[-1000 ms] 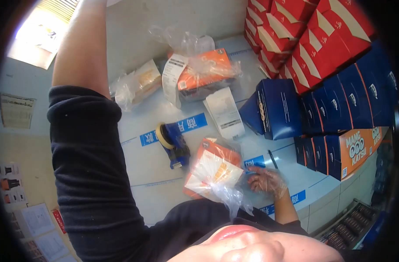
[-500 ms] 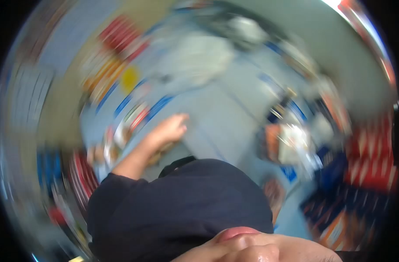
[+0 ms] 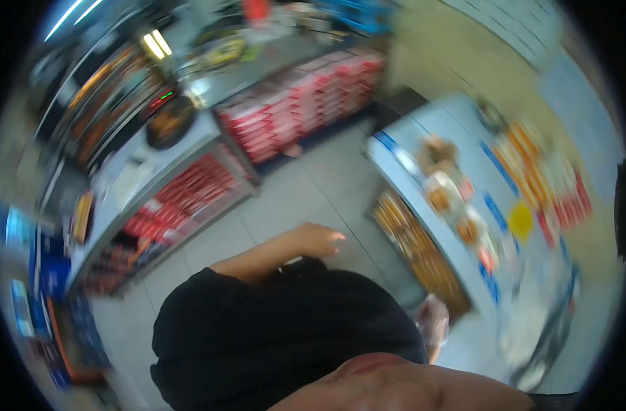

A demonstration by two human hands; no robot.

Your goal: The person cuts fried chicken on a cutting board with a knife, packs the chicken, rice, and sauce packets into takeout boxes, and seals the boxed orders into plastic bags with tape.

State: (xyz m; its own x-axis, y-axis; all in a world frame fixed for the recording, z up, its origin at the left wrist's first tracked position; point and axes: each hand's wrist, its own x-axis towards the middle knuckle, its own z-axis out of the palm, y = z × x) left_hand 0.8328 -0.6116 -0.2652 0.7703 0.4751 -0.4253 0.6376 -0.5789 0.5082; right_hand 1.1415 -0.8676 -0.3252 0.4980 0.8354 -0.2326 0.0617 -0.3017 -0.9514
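Note:
My left hand (image 3: pixel 318 240) hangs in front of my dark shirt, above the tiled floor. Nothing shows in it, and its fingers are loosely bent with the tips apart. Low at my right side, my right hand (image 3: pixel 433 323) appears covered in shiny clear plastic; whether this is a glove or a bag I cannot make out, and its fingers are blurred. It is nearest to the light blue table (image 3: pixel 422 179), where wrapped food items (image 3: pixel 437 198) lie along the edge. A yellow round thing (image 3: pixel 520 220) sits farther in.
A counter (image 3: pixel 131 175) on the left bears a dark round pan (image 3: pixel 170 122), with red packs (image 3: pixel 183 202) shelved below. Red-and-white boxes (image 3: pixel 306 103) are stacked under the far counter. Brown goods (image 3: pixel 422 253) fill a low shelf beneath the table. Tiled floor (image 3: pixel 285 192) runs between.
The view has swung left: the table with the yellow thing has shifted from left to right, and the counters have come into sight. My left hand stays stretched forward, a little lower in view.

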